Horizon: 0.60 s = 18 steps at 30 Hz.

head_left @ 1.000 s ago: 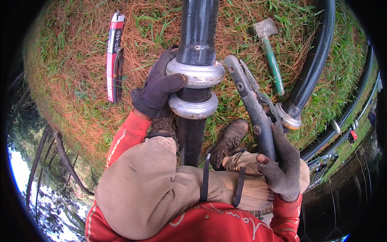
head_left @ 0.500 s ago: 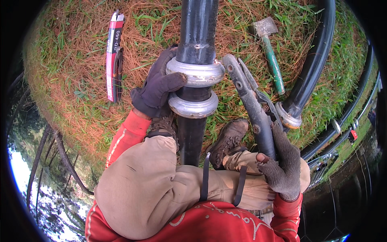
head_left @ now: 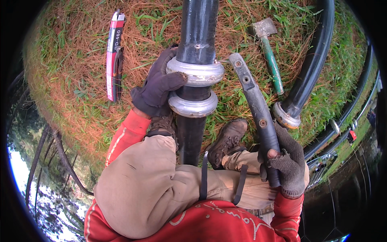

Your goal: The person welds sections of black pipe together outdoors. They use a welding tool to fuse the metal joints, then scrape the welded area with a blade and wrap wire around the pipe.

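Pole (head_left: pixel 196 36), glossy black, seen running from the top edge of the view down to the tan trousers (head_left: pixel 137 181) and lost behind them. Had the left hand (head_left: pixel 159 82), in a dark glove, cupped half-closed around the left side of the upper silver collar (head_left: pixel 195 73) on that pole, thumb laid across the front; could not tell how tightly, with most of the fingers hidden. Saw the lower silver collar (head_left: pixel 192 105) just beneath. Held a long dark tool (head_left: pixel 254 97) in the right hand (head_left: pixel 288 161), gloved in grey knit with the thumb tip bare, closed around the ribbed grip (head_left: pixel 271 139). Pointed it up and slightly leftward, tip just beside the upper silver collar but apart from it. Counted three round fastenings along its face. Noted a brown boot (head_left: pixel 229 141) between pole and tool. Found a green-handled hammer (head_left: pixel 272 66) lying on the grass (head_left: pixel 238 44), between the pole and a curved black pipe (head_left: pixel 318 52) with its own end collar (head_left: pixel 286 115). Spotted a narrow carton (head_left: pixel 111 60) in red, black and white well left of the pole, with a thin dark object (head_left: pixel 118 76) along its right side.
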Available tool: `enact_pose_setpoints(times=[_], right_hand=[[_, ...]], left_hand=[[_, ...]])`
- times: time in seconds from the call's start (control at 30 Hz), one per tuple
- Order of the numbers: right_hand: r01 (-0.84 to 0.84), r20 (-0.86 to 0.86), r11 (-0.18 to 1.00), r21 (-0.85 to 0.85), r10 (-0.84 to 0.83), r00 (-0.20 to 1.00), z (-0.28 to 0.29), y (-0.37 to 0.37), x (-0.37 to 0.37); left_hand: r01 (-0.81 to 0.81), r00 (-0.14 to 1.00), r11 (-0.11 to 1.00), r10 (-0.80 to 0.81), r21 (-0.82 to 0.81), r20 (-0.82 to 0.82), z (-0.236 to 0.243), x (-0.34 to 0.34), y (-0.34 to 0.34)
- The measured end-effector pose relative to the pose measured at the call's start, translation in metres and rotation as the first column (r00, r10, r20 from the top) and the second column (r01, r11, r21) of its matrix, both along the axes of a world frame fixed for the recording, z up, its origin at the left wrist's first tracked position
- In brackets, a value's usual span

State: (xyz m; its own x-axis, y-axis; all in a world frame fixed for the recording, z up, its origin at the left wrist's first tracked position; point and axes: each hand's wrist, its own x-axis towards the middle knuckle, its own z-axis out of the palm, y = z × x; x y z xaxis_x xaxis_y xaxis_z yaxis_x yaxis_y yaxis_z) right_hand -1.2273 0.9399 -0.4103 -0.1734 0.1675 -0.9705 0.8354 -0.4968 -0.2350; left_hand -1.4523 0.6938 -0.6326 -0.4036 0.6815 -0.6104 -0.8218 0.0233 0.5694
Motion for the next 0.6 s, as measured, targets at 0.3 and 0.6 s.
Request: enact_pose_setpoints(times=[0.3,0.6], right_hand=[[-0.548,-0.11,0.625,0.556,0.709,0.696,-0.007,-0.011,0.009],[-0.362,-0.079,0.844,0.396,0.424,0.902,0.005,-0.005,0.006]], left_hand=[[0.024,0.999,1.0,-0.024,0.004,-0.028,-0.008,0.001,-0.002],[0.009,1.0,1.0,-0.009,0.009,-0.017,-0.001,0.002,0.002]])
